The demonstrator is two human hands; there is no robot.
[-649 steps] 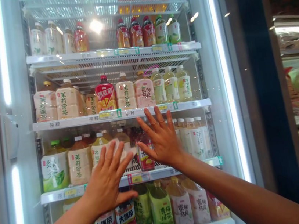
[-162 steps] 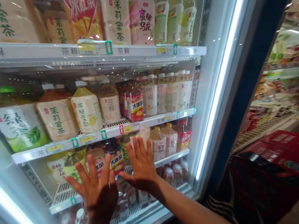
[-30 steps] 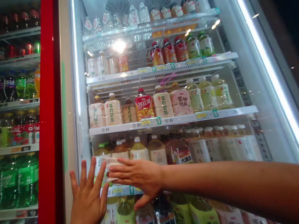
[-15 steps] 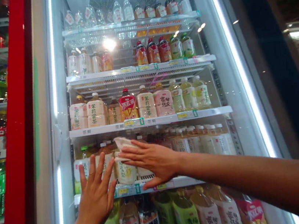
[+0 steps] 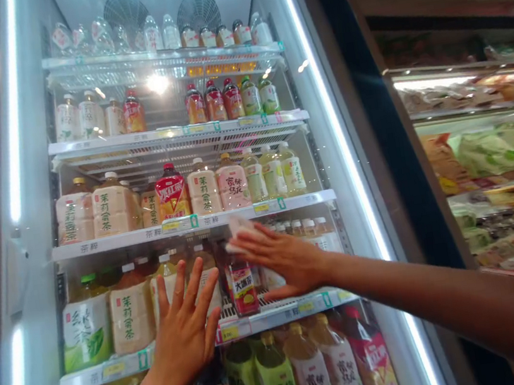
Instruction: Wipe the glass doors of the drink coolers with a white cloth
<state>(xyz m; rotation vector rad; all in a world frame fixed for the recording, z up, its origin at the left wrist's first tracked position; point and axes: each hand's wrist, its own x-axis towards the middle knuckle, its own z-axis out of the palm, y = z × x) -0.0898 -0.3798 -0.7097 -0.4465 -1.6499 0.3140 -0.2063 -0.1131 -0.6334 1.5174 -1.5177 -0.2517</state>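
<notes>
I face the glass door [image 5: 329,163] of a lit drinks cooler. My left hand [image 5: 185,330] lies flat on the glass with its fingers spread, over the third shelf from the top. My right hand [image 5: 282,256] presses a white cloth [image 5: 238,230] against the glass with its fingers stretched out, just under the edge of the second shelf [image 5: 185,223]. Behind the glass, between my hands, stands a red-labelled bottle [image 5: 242,284].
Behind the glass, wire shelves carry rows of tea and juice bottles [image 5: 110,206], with two round fans [image 5: 197,9] at the top. A dark door frame [image 5: 374,138] borders the cooler on the right. Beyond it are open shelves of packaged food [image 5: 485,154].
My right hand has slid the cloth to the right and slightly up across the glass. The view has shifted right, so the red cooler on the left has left the frame. My left hand stays flat.
</notes>
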